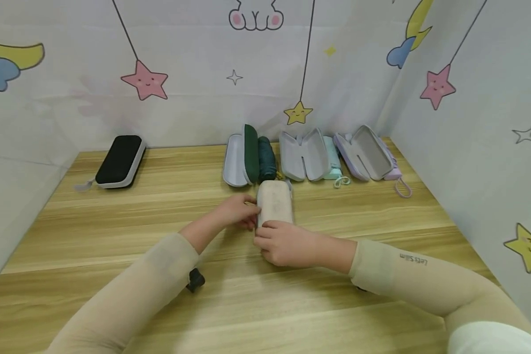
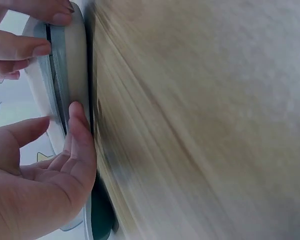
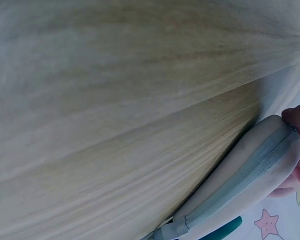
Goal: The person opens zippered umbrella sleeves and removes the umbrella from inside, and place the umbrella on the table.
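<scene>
A beige zip-up hard case (image 1: 276, 201) with a grey zipper band (image 3: 250, 167) lies on the table in front of me. My left hand (image 1: 239, 210) is at its left side. In the left wrist view, that hand's fairly straight fingers touch the lower shell, while the thumb stands apart from the case. A dark slit (image 2: 54, 65) runs along the zipper on this side. My right hand (image 1: 287, 243) is at the near end, fingers over the top; its thumb pinches at the small metal zipper pull (image 3: 294, 128) by the corner. Whatever is inside the case is hidden.
Behind stand an open green case (image 1: 250, 157), a dark green folded umbrella (image 1: 267, 160), an open grey case (image 1: 315, 155), a mint umbrella (image 1: 332, 157), an open lilac case (image 1: 373, 152) and a lilac umbrella (image 1: 395, 172). A closed black case (image 1: 120, 160) lies far left.
</scene>
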A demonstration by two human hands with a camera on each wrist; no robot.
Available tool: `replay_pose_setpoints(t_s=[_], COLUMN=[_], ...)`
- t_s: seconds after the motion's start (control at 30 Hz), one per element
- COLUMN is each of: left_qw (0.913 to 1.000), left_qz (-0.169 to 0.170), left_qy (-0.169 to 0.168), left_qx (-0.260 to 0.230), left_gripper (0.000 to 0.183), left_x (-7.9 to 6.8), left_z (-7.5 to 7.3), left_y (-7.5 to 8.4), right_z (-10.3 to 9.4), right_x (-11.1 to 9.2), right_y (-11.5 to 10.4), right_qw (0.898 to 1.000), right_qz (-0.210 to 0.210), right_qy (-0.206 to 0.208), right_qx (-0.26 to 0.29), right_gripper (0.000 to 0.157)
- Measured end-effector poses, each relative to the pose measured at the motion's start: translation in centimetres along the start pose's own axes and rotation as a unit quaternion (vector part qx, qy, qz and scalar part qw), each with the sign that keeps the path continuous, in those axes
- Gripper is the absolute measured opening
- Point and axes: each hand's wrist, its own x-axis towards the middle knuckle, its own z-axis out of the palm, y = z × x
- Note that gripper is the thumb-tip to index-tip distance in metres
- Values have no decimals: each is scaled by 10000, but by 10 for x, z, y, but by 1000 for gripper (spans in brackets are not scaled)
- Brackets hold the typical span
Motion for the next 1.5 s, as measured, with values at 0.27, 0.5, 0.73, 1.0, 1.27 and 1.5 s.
replay_pose_setpoints(t_s=[0.27,0.5,0.73,1.0,1.27,1.5], left_qw=[9998,9994,9990,9959,9889,9827], left_qz=[-115,-217,-333,-276,-215,-198], left_qy=[31,165,303,584,642,479], left_qx=[-161,-197,58,627,1323,1777], left_gripper=[50,53,62,67,64,62], left_x=[3,1,4,4,-1,-2], left_z=[4,4,6,8,7,3], left_y=[-1,0,4,7,8,6], right_z=[1,-2,-14,-20,-25,-23], right_x=[-5,-7,-1,2,-11,-29], right_y=[-4,-15,-30,-34,-34,-36], right_qw=[9990,9952,9734,9370,9202,9057], right_qz=[-130,681,1988,2908,3184,3422], right_qy=[435,474,96,43,-180,-246], right_qx=[-24,524,1133,1935,2269,2489], right_gripper=[15,10,12,15,14,15])
